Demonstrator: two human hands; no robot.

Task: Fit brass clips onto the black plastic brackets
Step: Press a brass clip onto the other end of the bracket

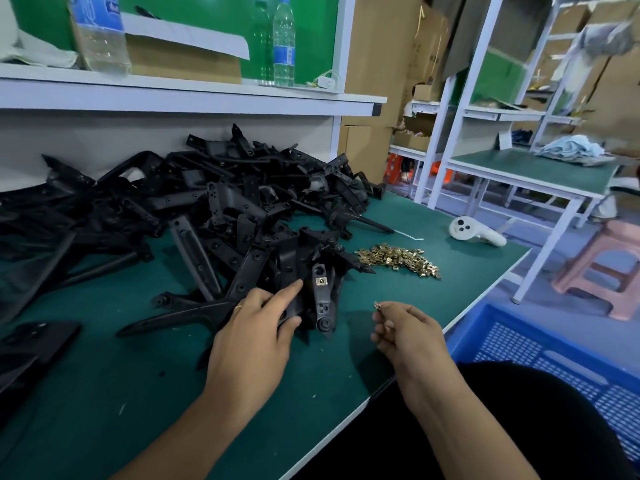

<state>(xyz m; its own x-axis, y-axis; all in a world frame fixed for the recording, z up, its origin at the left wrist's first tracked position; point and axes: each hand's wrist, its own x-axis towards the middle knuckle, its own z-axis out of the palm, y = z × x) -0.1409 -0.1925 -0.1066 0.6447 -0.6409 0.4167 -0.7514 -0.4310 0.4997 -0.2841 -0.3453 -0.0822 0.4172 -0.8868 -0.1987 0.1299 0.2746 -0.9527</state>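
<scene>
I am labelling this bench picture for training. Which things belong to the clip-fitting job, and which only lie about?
For the job:
- black plastic bracket gripped by left hand
- small brass clip pinched by right hand
- heap of loose brass clips
- pile of black plastic brackets

Lying about:
- white handheld controller
- clear plastic water bottles
- blue perforated plastic crate

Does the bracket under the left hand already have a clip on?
Yes: a brass clip sits on the bracket arm.
</scene>
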